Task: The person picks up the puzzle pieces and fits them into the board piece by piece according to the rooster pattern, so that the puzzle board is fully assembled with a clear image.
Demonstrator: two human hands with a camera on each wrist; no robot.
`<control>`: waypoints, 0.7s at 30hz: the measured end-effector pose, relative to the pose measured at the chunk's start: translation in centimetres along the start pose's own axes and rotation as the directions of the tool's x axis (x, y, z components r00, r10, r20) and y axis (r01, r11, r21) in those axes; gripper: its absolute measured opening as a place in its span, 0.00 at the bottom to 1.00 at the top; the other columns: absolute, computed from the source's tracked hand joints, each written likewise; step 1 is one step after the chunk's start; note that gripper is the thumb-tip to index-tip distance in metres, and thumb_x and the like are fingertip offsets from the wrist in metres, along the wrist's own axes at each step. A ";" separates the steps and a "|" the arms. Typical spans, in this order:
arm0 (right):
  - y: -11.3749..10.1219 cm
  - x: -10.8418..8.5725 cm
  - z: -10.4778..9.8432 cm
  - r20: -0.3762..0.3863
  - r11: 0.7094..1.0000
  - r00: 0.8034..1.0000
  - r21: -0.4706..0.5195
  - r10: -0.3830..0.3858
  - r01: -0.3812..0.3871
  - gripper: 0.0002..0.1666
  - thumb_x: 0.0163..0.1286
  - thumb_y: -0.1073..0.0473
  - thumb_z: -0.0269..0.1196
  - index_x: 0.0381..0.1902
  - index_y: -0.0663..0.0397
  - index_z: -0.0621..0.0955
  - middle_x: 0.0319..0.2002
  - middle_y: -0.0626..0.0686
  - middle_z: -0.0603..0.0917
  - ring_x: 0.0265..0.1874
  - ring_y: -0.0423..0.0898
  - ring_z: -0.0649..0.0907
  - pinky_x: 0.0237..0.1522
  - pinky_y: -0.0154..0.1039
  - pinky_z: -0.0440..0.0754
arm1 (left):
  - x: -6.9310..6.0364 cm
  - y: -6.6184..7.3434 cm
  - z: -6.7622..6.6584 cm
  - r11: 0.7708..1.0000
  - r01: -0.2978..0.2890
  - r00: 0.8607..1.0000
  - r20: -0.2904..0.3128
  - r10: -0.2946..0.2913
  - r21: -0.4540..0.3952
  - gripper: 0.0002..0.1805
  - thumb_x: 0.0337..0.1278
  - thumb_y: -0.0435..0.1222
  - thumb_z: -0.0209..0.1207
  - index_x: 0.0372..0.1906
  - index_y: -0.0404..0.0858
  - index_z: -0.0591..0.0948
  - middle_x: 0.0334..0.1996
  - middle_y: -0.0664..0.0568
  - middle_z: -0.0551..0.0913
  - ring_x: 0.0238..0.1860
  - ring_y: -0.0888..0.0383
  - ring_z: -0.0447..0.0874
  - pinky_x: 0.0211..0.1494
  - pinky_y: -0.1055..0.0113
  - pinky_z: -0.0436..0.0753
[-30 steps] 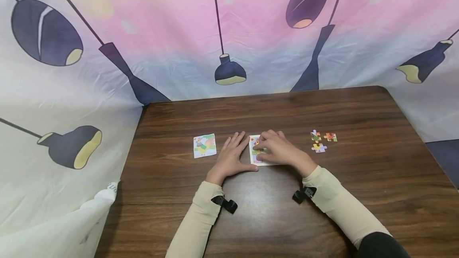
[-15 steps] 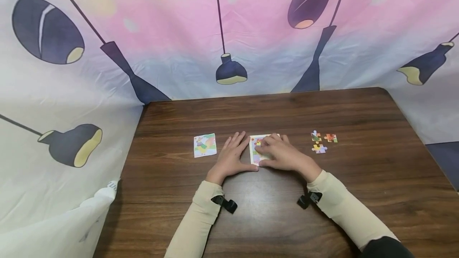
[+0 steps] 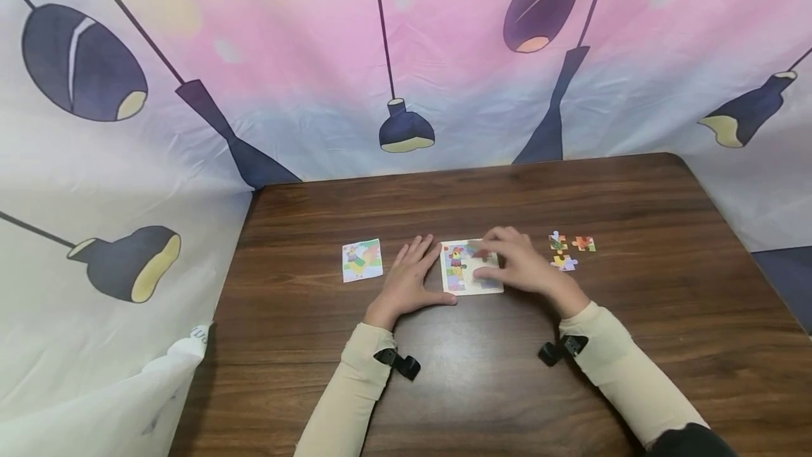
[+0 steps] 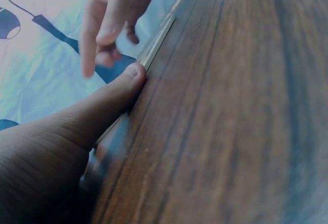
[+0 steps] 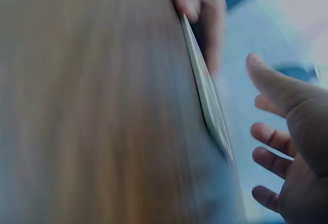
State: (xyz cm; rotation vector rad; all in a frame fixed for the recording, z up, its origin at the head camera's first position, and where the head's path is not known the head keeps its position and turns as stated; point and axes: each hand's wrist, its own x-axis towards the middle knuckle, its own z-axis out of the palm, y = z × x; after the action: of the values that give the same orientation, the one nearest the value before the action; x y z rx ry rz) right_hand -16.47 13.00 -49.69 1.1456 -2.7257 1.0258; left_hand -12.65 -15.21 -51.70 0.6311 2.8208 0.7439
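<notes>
A small pale-framed puzzle board (image 3: 474, 290) lies mid-table in the head view, with colourful jigsaw pieces (image 3: 455, 265) set along its left side and pale bare ground at the right. My left hand (image 3: 411, 279) rests spread along the board's left edge; in the left wrist view its thumb (image 4: 120, 88) touches the board's edge. Over the board's right half hovers my right hand (image 3: 523, 265), fingers parted and apart from the board in the right wrist view, nothing between them. Three loose jigsaw pieces (image 3: 564, 261) lie on the table farther right.
A square picture card (image 3: 362, 260) of a colourful bird-like figure lies left of my left hand. The brown wooden table (image 3: 495, 386) backs onto a hanging cloth (image 3: 304, 55) printed with lamps, which also closes in the left side.
My right hand has lifted from the pieces at the board's left side and moved right, uncovering them. The left hand stays where it was.
</notes>
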 end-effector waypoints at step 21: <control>9.4 -10.5 -10.1 -0.023 0.924 0.926 -0.060 0.377 -0.378 0.36 0.66 0.55 0.77 0.68 0.63 0.81 0.54 0.65 0.78 0.56 0.68 0.72 0.54 0.72 0.66 | 0.0 -0.1 0.1 1.000 0.001 1.000 -0.004 -0.001 0.001 0.64 0.50 0.66 0.74 0.85 0.43 0.57 0.86 0.47 0.48 0.86 0.50 0.37 0.87 0.54 0.38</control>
State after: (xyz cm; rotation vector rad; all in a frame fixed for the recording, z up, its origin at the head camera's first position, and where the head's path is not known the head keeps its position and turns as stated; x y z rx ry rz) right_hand -17.13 30.33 -49.73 0.6106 -3.0166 0.9579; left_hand -12.65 -15.25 -51.88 0.6292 2.8248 0.7447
